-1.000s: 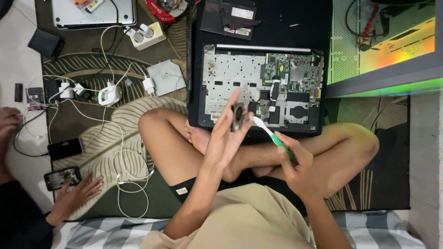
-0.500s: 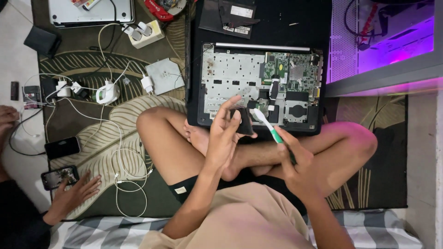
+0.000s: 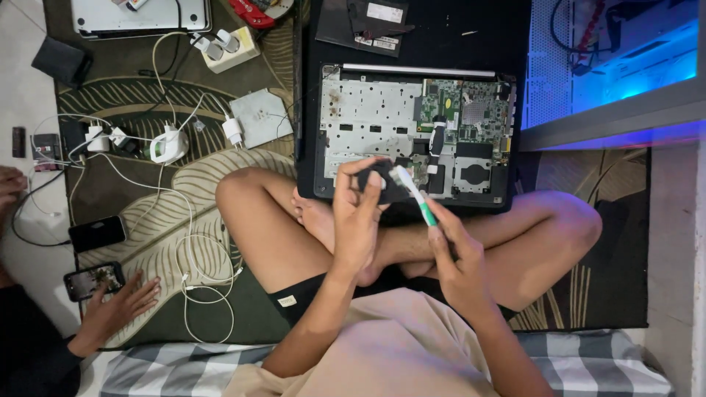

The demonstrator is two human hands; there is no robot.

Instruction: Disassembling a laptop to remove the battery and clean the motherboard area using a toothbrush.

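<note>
left hand [image 3: 358, 217] fingers grip black fan [image 3: 384, 181] | toothbrush [image 3: 413, 194] (right hand [image 3: 454, 257]) touching

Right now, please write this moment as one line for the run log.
left hand: holds small black part | right hand: holds green-handled toothbrush, bristles against part | opened laptop: on floor ahead

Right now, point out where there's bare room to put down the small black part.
Bare rug lies right of the right knee, below the blue-lit case. The black mat above the opened laptop is mostly bare. Left of the legs it is crowded: white cables, chargers, two phones. The left hand holds the black part; the right hand holds a brush.
</note>
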